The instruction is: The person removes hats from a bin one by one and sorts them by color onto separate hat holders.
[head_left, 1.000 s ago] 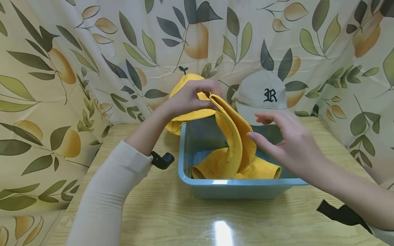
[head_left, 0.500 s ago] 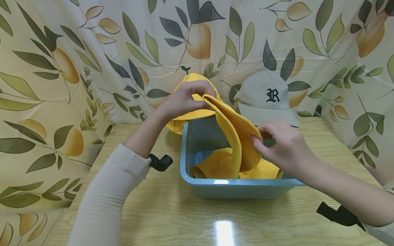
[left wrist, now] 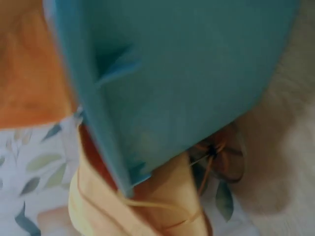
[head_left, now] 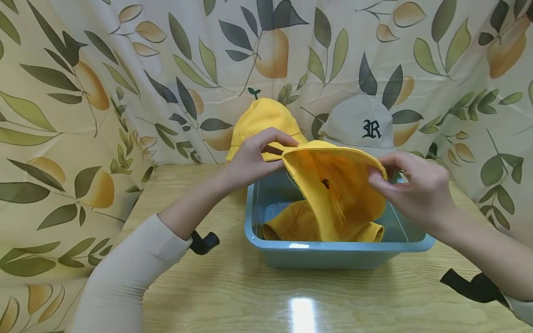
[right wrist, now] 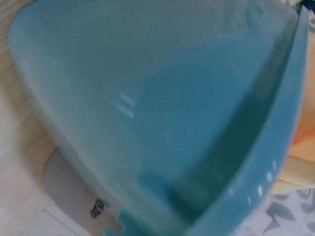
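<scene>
Above the blue bin [head_left: 329, 248], your left hand [head_left: 255, 159] and right hand [head_left: 421, 185] both pinch a yellow hat [head_left: 350, 185] by its edge.

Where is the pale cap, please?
In the head view, the pale cap rests right of centre, beside the sprout hat, beyond the bin and right hand.

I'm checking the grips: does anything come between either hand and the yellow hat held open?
Nothing visible does: the left hand and right hand both pinch the open yellow hat directly, at opposite edges. The sprout-topped hat is behind the left hand.
</scene>
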{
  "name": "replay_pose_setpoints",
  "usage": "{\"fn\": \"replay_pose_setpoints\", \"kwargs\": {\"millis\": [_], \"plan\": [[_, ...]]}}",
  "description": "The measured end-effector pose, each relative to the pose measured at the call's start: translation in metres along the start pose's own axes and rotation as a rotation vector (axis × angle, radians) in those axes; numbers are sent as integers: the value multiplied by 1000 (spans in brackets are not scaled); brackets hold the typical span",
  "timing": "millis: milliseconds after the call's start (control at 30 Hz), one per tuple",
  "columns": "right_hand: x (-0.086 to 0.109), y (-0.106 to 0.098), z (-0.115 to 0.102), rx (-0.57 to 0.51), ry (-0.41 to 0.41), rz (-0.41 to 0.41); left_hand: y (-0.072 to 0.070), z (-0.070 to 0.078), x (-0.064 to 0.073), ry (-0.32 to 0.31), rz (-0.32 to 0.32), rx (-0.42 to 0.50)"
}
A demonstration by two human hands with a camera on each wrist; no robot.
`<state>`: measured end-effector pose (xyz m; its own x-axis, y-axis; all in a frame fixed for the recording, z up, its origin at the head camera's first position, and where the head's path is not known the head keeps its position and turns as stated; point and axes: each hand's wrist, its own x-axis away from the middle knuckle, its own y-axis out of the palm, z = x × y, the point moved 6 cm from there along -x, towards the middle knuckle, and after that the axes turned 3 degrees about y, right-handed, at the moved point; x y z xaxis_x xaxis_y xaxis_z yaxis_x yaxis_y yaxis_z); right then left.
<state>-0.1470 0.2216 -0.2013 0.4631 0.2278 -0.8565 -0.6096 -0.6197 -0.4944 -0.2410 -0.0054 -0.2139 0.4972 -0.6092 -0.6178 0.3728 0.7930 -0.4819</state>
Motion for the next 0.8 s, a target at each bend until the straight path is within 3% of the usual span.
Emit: {"fn": "replay_pose_setpoints", "kwargs": {"millis": [133, 400, 500, 600, 700, 800], "plan": [[-7, -6, 8, -5, 65, 24, 10, 1, 19, -142, 16, -78], [-15, -10, 6, -14, 95, 49, 32, 10, 51, -336, -168, -200], [-18, -10, 4, -25, 110, 53, 37, 15, 62, -452, -208, -237], [-21, -11, 0, -31, 116, 55, 44, 17, 68, -554, -270, -348], [-24, -13, -5, -36, 116, 77, 48, 13, 70, -588, -304, -477], [-24, -17, -9, -53, 132, 114, 45, 6, 73, -595, -296, -550]]}}
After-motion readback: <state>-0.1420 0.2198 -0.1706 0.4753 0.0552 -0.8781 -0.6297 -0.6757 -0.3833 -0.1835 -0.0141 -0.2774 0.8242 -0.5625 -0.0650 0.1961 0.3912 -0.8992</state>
